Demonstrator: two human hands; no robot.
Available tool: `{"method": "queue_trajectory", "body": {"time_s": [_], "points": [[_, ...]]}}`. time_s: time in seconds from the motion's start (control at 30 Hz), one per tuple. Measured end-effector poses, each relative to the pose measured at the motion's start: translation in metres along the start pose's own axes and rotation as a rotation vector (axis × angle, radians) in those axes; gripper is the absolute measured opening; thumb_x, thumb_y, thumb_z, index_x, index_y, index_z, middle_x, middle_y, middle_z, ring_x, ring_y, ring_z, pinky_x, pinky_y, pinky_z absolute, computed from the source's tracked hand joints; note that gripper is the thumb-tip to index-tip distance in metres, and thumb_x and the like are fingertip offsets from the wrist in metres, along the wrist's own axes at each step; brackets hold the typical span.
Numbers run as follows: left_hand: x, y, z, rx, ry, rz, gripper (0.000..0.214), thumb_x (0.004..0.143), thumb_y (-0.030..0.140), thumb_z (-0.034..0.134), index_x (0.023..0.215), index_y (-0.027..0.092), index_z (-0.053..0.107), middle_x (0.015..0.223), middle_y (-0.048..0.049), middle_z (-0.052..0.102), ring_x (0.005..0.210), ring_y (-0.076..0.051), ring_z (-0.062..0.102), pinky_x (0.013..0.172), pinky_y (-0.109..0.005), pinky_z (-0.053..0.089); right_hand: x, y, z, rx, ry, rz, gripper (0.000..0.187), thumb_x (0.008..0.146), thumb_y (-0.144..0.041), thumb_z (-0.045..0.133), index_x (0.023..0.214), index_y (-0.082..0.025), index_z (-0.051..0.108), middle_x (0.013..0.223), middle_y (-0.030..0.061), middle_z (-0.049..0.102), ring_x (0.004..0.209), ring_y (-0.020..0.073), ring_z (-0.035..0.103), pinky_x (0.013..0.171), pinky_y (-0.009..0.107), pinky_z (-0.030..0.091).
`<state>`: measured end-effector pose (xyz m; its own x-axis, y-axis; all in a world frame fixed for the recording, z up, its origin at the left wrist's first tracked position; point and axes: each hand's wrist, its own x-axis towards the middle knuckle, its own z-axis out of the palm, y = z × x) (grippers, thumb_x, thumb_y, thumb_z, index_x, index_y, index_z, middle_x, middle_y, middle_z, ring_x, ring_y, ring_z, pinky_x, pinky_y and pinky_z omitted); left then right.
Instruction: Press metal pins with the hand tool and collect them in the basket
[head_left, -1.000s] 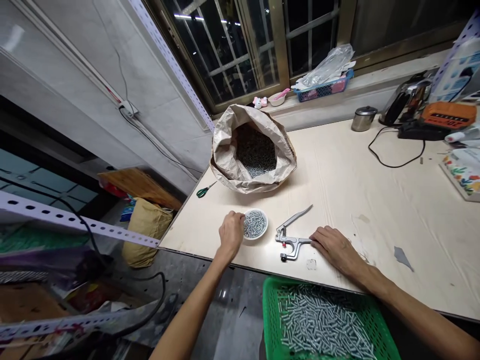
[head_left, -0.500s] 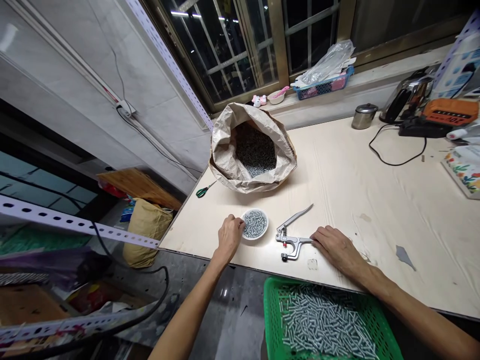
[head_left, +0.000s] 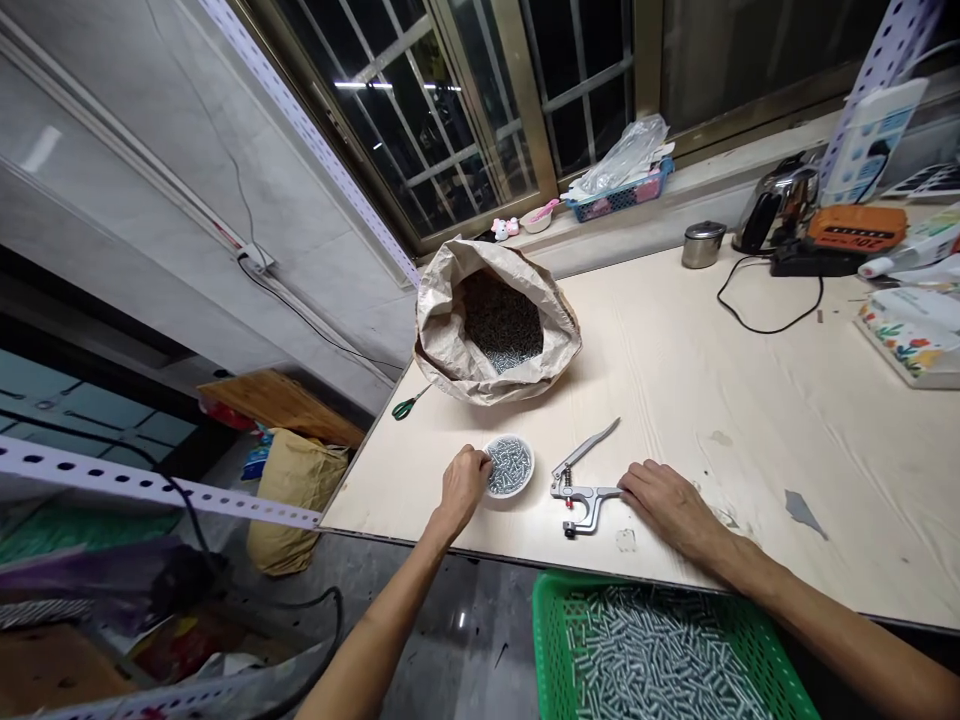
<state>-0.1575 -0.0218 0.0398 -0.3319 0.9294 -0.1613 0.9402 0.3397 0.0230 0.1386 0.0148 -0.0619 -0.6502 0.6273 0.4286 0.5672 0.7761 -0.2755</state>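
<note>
My left hand (head_left: 463,484) is closed at the near-left rim of a small white bowl (head_left: 531,482), with thumb and fingers pinching its edge. Small silvery screws (head_left: 510,464) fill the bowl. To the right, silver snap pliers (head_left: 589,494) lie flat on the table, their two handles spread apart. My right hand (head_left: 666,502) rests palm down on the tabletop, its fingers closed on the end of the lower handle. Behind the bowl stands a brown paper sack (head_left: 442,345) with its mouth rolled open, dark inside, small metal pieces showing at the bottom.
Below the table's front edge sits a green basket (head_left: 551,640) full of metal screws or pins. Green-handled scissors (head_left: 405,408) lie by the left edge. A metal canister (head_left: 703,245), an orange battery (head_left: 856,229) with a black cord and a kettle (head_left: 780,205) stand at the back right.
The camera view has shifted slightly, so the whole scene sits a little lower. Both hands keep their places at the bowl and the pliers.
</note>
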Motion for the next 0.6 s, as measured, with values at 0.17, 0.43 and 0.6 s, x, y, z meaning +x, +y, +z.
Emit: {"method": "queue_trajectory", "body": {"time_s": [0.17,0.43,0.6], "points": [[0.009,0.002,0.004,-0.06,-0.022,-0.011,0.021,0.086,0.027,0.055,0.089,0.016,0.072,0.098,-0.0088,0.069,0.086,-0.018,0.064,0.068,-0.024,0.042,0.0,0.0,0.001,-0.011,-0.028,-0.001,0.018,0.093,-0.017,0.043,0.082,-0.019,0.057,0.078,0.0041,0.059,0.073,0.0178,0.052,0.065,0.031,0.037],[0.024,-0.015,0.0,-0.331,-0.046,-0.071,0.01,0.077,0.012,0.056,0.073,0.015,0.065,0.071,-0.0022,0.067,0.067,-0.013,0.062,0.061,-0.022,0.043,0.001,0.0,-0.002,0.0,-0.019,-0.003,0.018,0.093,-0.016,0.042,0.082,-0.019,0.057,0.077,0.0042,0.058,0.072,0.0173,0.052,0.065,0.031,0.036],[-0.002,-0.003,-0.008,-0.872,-0.112,-0.105,0.01,0.076,0.02,0.058,0.084,0.015,0.057,0.057,0.0038,0.057,0.048,-0.01,0.053,0.05,-0.023,0.044,0.001,0.0,-0.001,0.033,-0.001,0.004,0.017,0.092,-0.016,0.044,0.081,-0.019,0.057,0.077,0.0033,0.057,0.071,0.0168,0.05,0.065,0.03,0.035]]}}
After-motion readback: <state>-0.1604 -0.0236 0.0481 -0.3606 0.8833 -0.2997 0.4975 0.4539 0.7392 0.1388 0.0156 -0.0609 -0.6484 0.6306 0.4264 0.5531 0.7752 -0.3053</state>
